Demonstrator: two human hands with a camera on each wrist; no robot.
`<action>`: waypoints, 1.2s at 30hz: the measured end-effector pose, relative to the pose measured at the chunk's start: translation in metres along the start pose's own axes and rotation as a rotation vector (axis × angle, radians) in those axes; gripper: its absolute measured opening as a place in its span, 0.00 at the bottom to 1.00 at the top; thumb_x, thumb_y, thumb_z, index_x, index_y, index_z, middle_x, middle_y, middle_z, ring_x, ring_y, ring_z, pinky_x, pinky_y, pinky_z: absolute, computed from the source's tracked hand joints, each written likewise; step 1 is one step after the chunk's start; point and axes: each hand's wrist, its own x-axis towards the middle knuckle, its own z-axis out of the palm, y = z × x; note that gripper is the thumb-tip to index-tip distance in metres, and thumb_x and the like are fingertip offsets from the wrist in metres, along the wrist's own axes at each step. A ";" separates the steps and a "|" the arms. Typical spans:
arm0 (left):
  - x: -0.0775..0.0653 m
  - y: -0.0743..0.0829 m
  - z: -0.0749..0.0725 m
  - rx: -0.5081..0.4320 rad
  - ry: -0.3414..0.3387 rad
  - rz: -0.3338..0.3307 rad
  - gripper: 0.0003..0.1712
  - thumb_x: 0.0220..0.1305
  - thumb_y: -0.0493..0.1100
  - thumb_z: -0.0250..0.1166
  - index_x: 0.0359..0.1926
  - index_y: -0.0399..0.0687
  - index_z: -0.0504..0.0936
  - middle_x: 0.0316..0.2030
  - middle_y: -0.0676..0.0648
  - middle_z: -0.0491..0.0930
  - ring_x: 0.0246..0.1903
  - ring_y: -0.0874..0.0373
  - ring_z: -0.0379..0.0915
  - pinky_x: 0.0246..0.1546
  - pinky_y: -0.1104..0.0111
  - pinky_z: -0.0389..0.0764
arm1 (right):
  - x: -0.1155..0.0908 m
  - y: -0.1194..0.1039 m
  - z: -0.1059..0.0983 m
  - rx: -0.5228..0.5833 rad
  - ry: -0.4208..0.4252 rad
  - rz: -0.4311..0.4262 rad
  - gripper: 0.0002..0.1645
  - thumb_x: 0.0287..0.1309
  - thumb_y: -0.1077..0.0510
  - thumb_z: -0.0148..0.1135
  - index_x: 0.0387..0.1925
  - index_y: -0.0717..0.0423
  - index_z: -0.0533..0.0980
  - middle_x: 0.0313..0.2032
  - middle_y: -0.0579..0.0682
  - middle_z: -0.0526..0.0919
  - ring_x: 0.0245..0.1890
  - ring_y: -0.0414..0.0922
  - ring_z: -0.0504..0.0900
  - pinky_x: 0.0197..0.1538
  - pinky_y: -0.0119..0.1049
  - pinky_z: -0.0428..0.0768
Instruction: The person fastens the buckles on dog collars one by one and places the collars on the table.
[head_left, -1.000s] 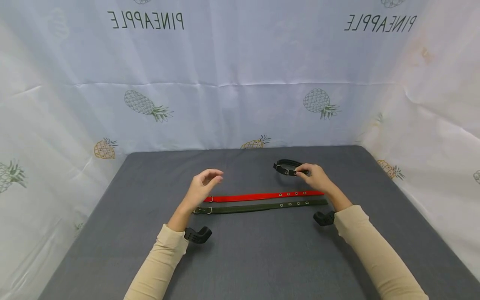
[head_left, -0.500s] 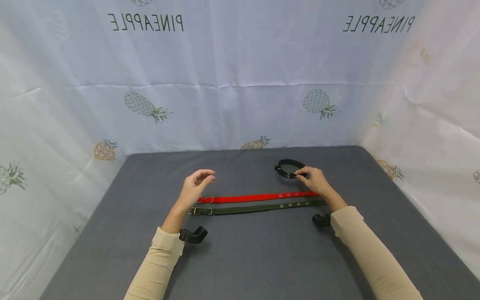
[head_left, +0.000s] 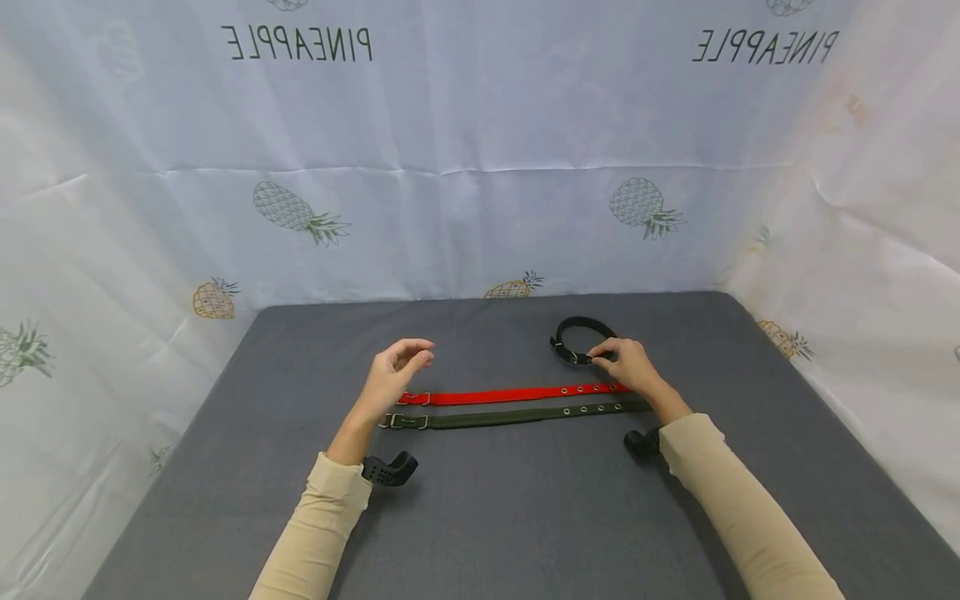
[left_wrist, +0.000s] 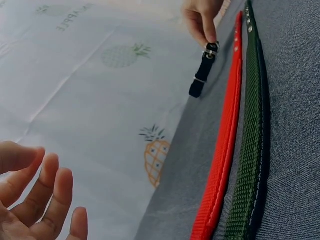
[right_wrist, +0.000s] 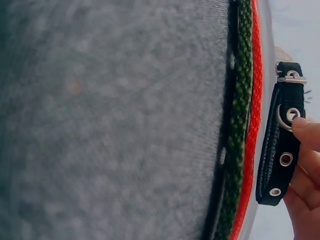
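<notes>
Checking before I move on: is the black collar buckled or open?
Buckled: the black collar forms a loop, and its eyeleted strap runs through the metal buckle.

We read two printed words, both on pale cloth backdrop (head_left: 480,108). First word (head_left: 297,43), "PINEAPPLE", stands at upper left in head view; second word (head_left: 765,47), also "PINEAPPLE", at upper right, roughly level with first. Both we read mirror-reversed: thin dark capitals, running right to left. In left wrist view we note faint slanted lettering (left_wrist: 73,18) on same cloth, near top; too small for us to spell out fully.
</notes>
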 end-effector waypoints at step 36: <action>-0.001 0.004 -0.008 0.210 -0.099 -0.020 0.18 0.72 0.43 0.56 0.57 0.37 0.76 0.55 0.31 0.76 0.52 0.37 0.75 0.51 0.53 0.79 | -0.023 0.008 -0.027 0.088 -0.051 0.102 0.17 0.61 0.60 0.63 0.49 0.66 0.80 0.48 0.67 0.83 0.51 0.63 0.80 0.54 0.57 0.78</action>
